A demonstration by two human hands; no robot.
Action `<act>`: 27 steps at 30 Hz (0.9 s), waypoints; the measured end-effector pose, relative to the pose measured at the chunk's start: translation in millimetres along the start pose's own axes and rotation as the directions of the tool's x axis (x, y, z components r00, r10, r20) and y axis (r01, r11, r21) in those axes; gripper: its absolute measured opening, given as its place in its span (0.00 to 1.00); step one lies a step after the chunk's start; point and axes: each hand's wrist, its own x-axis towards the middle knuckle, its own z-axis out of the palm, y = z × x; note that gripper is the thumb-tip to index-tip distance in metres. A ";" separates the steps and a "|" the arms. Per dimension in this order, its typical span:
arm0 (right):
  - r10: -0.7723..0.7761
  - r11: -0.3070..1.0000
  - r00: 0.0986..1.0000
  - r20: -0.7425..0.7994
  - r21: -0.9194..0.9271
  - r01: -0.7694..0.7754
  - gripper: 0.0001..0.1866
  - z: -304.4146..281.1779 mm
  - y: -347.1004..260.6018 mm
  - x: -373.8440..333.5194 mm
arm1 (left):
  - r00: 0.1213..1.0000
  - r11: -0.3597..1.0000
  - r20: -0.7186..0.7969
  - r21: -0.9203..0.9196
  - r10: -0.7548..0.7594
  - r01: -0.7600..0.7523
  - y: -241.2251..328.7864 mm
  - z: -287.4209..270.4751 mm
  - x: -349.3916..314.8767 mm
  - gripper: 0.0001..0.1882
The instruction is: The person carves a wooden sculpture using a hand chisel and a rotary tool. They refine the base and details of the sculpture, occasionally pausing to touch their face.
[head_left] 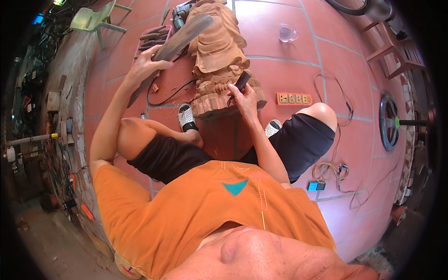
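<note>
A carved wooden statue (217, 46) with flowing robe folds lies on the tiled floor in front of me, its rough, blocky base closest to my feet. My left hand (148, 67) is closed around a long, greyish wooden club (182, 39), raised to the left of the statue with its thick end slanting up over it. At the statue's lower part, my right hand (245, 99) grips a chisel (242, 80) by its dark handle. The chisel's blade is mostly hidden by the fingers and the carving.
A pink tray (138, 52) of several carving tools sits at the left, near a power tool (178, 19). Wood chips and a black cord lie beside the statue. On the right are an orange power strip (294, 99), a clear glass (288, 33), a phone (316, 186) and loose cable.
</note>
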 end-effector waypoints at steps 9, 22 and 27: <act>-0.081 0.964 0.990 0.114 -0.243 0.107 0.13 12.9 -20.8 0.0 | 0.996 0.996 -0.079 -0.085 -0.042 0.035 -28.5 -17.0 -0.6 0.33; -0.048 0.998 0.985 0.167 0.046 0.041 0.08 17.0 -3.1 1.6 | 0.938 0.968 -0.347 -0.238 -0.003 -0.085 -57.3 -68.5 1.5 0.21; -0.013 0.997 0.983 0.186 0.072 -0.001 0.08 16.4 -1.4 -0.2 | 0.928 0.927 -0.308 -0.365 -0.210 0.088 -124.6 -34.1 -12.9 0.25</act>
